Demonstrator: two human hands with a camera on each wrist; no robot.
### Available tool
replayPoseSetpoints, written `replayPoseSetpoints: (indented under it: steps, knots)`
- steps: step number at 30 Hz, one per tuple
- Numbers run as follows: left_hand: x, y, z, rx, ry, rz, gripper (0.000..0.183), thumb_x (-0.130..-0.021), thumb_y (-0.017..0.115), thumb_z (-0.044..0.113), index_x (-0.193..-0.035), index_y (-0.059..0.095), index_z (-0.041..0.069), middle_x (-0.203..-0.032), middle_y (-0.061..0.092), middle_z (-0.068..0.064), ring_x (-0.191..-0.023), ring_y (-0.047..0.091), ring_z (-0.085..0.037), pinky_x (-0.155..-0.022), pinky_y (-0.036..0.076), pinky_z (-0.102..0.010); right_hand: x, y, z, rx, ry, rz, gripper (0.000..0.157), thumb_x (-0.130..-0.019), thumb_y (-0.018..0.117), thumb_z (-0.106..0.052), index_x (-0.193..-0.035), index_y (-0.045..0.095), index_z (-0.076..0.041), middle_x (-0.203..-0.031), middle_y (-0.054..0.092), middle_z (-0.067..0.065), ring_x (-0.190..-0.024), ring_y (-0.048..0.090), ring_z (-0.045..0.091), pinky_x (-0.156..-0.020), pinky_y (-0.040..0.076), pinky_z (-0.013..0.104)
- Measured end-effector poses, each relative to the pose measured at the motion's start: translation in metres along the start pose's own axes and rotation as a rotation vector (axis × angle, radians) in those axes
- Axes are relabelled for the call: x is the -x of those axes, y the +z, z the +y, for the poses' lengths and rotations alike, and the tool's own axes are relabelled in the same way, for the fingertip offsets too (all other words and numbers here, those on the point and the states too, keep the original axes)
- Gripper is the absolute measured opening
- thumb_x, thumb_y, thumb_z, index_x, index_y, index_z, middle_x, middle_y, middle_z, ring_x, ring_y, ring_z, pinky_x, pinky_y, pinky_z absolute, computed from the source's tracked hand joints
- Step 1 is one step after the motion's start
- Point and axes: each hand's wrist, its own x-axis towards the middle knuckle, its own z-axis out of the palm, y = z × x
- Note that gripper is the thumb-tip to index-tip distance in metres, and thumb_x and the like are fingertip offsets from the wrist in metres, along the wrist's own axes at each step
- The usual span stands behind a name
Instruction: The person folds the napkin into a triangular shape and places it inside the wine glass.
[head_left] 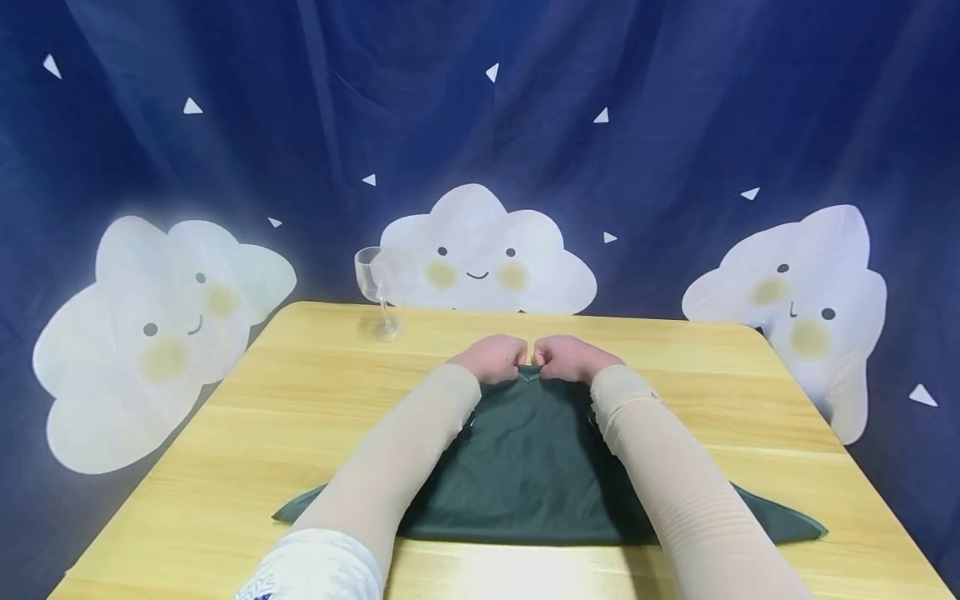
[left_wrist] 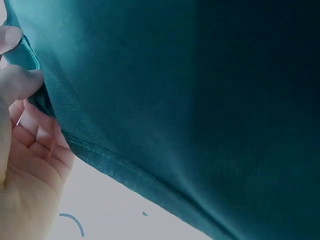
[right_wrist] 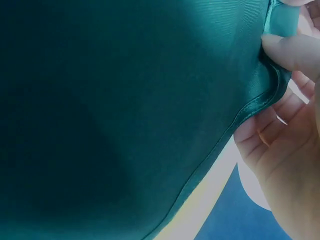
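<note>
A dark green hemmed cloth (head_left: 532, 467) lies over the near part of the table, its straight edge toward me and pointed corners spread out to both sides. My left hand (head_left: 491, 358) and my right hand (head_left: 573, 358) meet almost knuckle to knuckle at its far tip. In the left wrist view, the left thumb (left_wrist: 22, 82) presses the hem against the fingers behind it. The right thumb (right_wrist: 290, 52) pinches the stitched edge likewise in the right wrist view. Between the hands, the cloth slopes from the raised tip down toward me.
A clear wine glass (head_left: 369, 279) stands upright near the table's back edge, left of the hands. The light wooden table (head_left: 757, 400) reaches back to a dark blue curtain (head_left: 637, 50) printed with smiling white clouds.
</note>
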Motion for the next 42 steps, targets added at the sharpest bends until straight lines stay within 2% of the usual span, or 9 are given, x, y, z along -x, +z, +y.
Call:
replayPoseSetpoints:
  steps: [7, 11, 15, 20, 23, 27, 31, 38, 42]
  knots:
    - [0.001, -0.004, -0.003, -0.004, 0.154, -0.006, 0.023, -0.087, 0.051, -0.014, -0.083, 0.061, 0.007, -0.082, 0.050, 0.000, -0.081, 0.050, -0.018, -0.078, 0.040, -0.028, 0.001, -0.002, 0.001, 0.074, -0.106, -0.039, 0.021, -0.081, 0.055, 0.013, -0.083, 0.060, -0.008, -0.076, 0.051, -0.002, -0.077, 0.051, 0.019, -0.075, 0.042, 0.035]
    - [0.004, -0.006, -0.007, 0.018, 0.180, -0.042, 0.029, -0.088, 0.052, -0.014, -0.090, 0.071, 0.008, -0.092, 0.061, 0.001, -0.089, 0.056, -0.016, -0.085, 0.045, -0.027, 0.003, -0.004, 0.003, 0.099, -0.101, -0.075, 0.023, -0.083, 0.054, 0.010, -0.087, 0.066, -0.008, -0.083, 0.057, -0.002, -0.079, 0.053, 0.018, -0.076, 0.044, 0.035]
    - [0.010, -0.011, -0.011, 0.040, 0.173, -0.054, 0.024, -0.093, 0.060, -0.004, -0.096, 0.077, 0.012, -0.099, 0.068, 0.004, -0.096, 0.061, -0.012, -0.090, 0.047, -0.027, 0.005, -0.007, 0.004, 0.066, -0.089, -0.066, 0.012, -0.089, 0.059, -0.004, -0.088, 0.071, -0.008, -0.086, 0.063, -0.003, -0.079, 0.055, 0.015, -0.076, 0.047, 0.033]
    - [0.014, -0.012, -0.011, 0.041, 0.158, -0.028, 0.012, -0.098, 0.065, 0.011, -0.091, 0.076, 0.013, -0.089, 0.066, 0.007, -0.086, 0.060, -0.013, -0.084, 0.047, -0.029, 0.005, -0.005, 0.002, 0.017, -0.022, -0.064, 0.014, -0.095, 0.066, -0.015, -0.082, 0.067, -0.010, -0.078, 0.059, -0.003, -0.072, 0.053, 0.015, -0.071, 0.044, 0.033]
    - [0.012, -0.009, -0.008, 0.021, 0.099, -0.001, 0.009, -0.096, 0.070, 0.013, -0.087, 0.071, 0.014, -0.084, 0.063, 0.007, -0.083, 0.058, -0.014, -0.081, 0.046, -0.029, 0.004, -0.002, 0.001, 0.026, 0.041, -0.069, 0.013, -0.096, 0.069, -0.015, -0.086, 0.062, -0.011, -0.081, 0.057, 0.000, -0.074, 0.053, 0.018, -0.073, 0.043, 0.035]
    - [0.007, -0.005, -0.003, 0.005, -0.034, 0.003, 0.015, -0.092, 0.075, 0.016, -0.082, 0.064, 0.014, -0.080, 0.060, 0.005, -0.080, 0.056, -0.015, -0.078, 0.046, -0.028, 0.003, 0.001, 0.001, 0.015, 0.104, -0.047, 0.011, -0.095, 0.071, -0.013, -0.097, 0.060, -0.011, -0.093, 0.061, 0.004, -0.085, 0.056, 0.022, -0.080, 0.045, 0.040]
    - [0.005, -0.003, -0.003, 0.048, -0.114, -0.009, 0.021, -0.093, 0.074, 0.014, -0.079, 0.059, 0.013, -0.076, 0.057, 0.002, -0.076, 0.054, -0.017, -0.073, 0.044, -0.029, 0.003, 0.001, 0.001, -0.016, 0.090, -0.044, 0.009, -0.093, 0.068, -0.005, -0.098, 0.061, -0.008, -0.093, 0.060, 0.004, -0.085, 0.054, 0.023, -0.080, 0.045, 0.039]
    - [0.003, -0.002, -0.008, 0.069, -0.055, 0.013, 0.018, -0.088, 0.065, -0.003, -0.086, 0.058, 0.014, -0.084, 0.058, 0.001, -0.085, 0.055, -0.018, -0.077, 0.043, -0.030, 0.006, -0.003, 0.002, -0.115, 0.003, -0.068, 0.021, -0.081, 0.058, 0.016, -0.091, 0.056, -0.002, -0.078, 0.046, 0.002, -0.077, 0.047, 0.022, -0.076, 0.039, 0.035]
    - [0.004, -0.001, -0.009, 0.045, 0.011, -0.004, 0.022, -0.087, 0.057, -0.009, -0.085, 0.060, 0.013, -0.081, 0.057, 0.001, -0.083, 0.055, -0.018, -0.078, 0.044, -0.030, 0.007, -0.003, 0.005, -0.117, -0.059, -0.082, 0.021, -0.080, 0.056, 0.018, -0.090, 0.059, -0.001, -0.076, 0.048, 0.002, -0.075, 0.048, 0.021, -0.077, 0.040, 0.036]
